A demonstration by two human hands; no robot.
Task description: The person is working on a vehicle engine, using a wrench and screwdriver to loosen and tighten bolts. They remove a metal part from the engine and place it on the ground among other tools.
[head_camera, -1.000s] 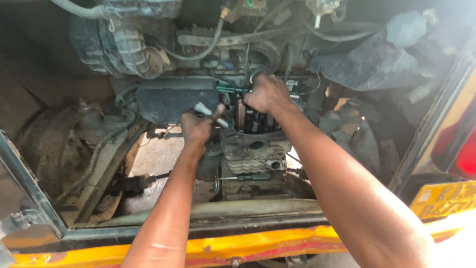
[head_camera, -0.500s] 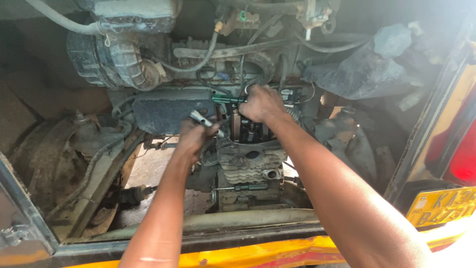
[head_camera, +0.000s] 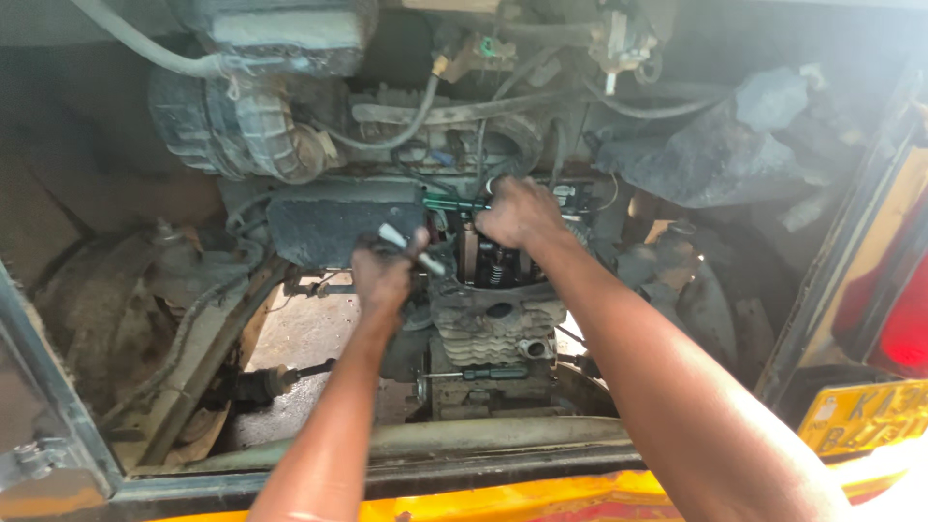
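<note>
I look into a dirty engine bay at the rear of a yellow vehicle. My left hand (head_camera: 385, 275) is closed around a small metal wrench (head_camera: 410, 248) just left of the engine's open cylinder head (head_camera: 495, 263). My right hand (head_camera: 519, 211) grips a green-handled screwdriver (head_camera: 452, 203) that lies across the top of the head, where springs and rocker parts show. Below sits the finned cylinder block (head_camera: 495, 327).
A ribbed black air hose (head_camera: 253, 135) and air box fill the upper left. Grey cloth (head_camera: 715, 150) lies at upper right. A black cover (head_camera: 333, 220) sits left of the head. A drive shaft (head_camera: 280, 377) runs low left. The yellow body edge (head_camera: 541, 498) crosses the bottom.
The view has shifted slightly and both hands sit a little lower and left in it. My left hand has turned the wrench a bit; my right hand stays on the screwdriver.
</note>
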